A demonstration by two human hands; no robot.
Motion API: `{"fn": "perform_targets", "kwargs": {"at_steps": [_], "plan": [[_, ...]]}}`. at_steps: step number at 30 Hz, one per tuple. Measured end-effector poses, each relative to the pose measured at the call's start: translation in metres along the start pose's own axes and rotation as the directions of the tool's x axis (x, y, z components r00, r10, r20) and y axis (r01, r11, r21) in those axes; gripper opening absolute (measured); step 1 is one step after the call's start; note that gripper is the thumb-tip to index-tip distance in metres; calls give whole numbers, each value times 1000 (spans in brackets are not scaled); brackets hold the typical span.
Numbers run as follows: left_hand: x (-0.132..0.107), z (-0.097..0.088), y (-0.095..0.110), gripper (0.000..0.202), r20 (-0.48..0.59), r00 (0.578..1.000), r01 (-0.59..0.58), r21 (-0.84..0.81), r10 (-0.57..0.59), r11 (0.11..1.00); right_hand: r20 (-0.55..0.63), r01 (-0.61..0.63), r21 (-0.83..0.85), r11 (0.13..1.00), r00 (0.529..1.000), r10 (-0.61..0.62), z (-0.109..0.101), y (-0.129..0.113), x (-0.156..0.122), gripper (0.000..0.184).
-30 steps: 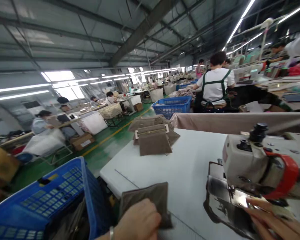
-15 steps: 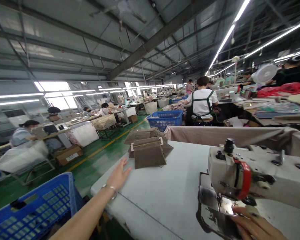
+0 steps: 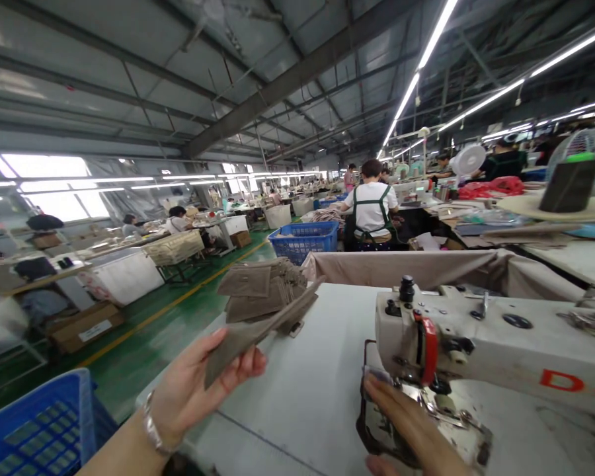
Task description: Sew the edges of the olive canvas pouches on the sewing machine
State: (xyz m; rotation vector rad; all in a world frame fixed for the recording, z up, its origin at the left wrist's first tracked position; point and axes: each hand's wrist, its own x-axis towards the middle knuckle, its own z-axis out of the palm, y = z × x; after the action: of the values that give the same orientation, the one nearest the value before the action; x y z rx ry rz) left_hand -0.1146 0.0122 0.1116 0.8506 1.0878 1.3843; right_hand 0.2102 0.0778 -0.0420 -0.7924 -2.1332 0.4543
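My left hand (image 3: 193,390) is palm up and grips a flat brown fabric piece (image 3: 258,330), held above the left edge of the white table (image 3: 317,396). Just beyond it lies a stack of brown fabric pieces (image 3: 262,294). My right hand (image 3: 406,423) rests on the metal plate under the head of the white sewing machine (image 3: 476,344), fingers stretched toward the needle area. I cannot make out anything under that hand.
A blue plastic crate (image 3: 34,430) stands at the lower left beside the table. A beige cloth (image 3: 426,268) drapes the table's far edge. Beyond it sit another blue crate (image 3: 305,239) and a person in a white shirt with green straps (image 3: 371,211).
My left hand reached out to the stack, then came back holding one brown fabric piece. My right hand slid left along the machine plate. The view swung right.
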Motion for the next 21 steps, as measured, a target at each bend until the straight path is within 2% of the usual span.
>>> {"fn": "perform_targets", "kwargs": {"at_steps": [2,3,4,5,7,8,9,10,12,13,14,16,19,21], "plan": [[-24,23,-1,23,150,989,47,-207,-16,977,-59,-173,214,961,980,190,18,-32,18,87],[-31,31,-4,23,194,981,62,-264,-10,962,-50,-244,335,910,960,276,27,-45,27,90],[-35,38,-8,24,202,979,51,-287,8,957,-5,-296,467,834,942,337,34,-56,34,85],[-37,42,-12,25,189,981,12,-276,42,961,68,-321,609,725,932,355,39,-64,40,71],[-32,46,-20,28,147,977,-137,-117,154,984,205,-331,822,463,931,302,44,-74,46,47],[-28,46,-24,31,152,967,-214,52,204,975,247,-328,878,348,934,259,43,-76,45,41],[-24,46,-29,38,180,955,-278,264,236,923,273,-329,905,268,935,225,41,-77,43,38],[-21,46,-34,48,226,947,-311,481,227,820,296,-341,913,223,931,212,38,-78,40,38],[-17,48,-45,63,293,950,-302,770,109,562,351,-398,896,197,907,234,29,-79,33,38],[-17,51,-51,66,304,952,-288,830,45,477,374,-427,882,197,891,257,23,-80,29,38],[-18,55,-58,66,311,950,-280,855,0,436,386,-450,868,210,878,284,18,-81,27,38],[-21,66,-70,59,324,946,-288,860,-15,421,369,-462,847,263,867,335,8,-83,24,36],[-26,80,-82,55,344,937,-336,846,58,414,339,-465,811,355,868,363,-5,-88,23,30],[-28,86,-84,46,353,934,-333,817,47,470,367,-509,741,439,854,369,-12,-89,20,24]]}}
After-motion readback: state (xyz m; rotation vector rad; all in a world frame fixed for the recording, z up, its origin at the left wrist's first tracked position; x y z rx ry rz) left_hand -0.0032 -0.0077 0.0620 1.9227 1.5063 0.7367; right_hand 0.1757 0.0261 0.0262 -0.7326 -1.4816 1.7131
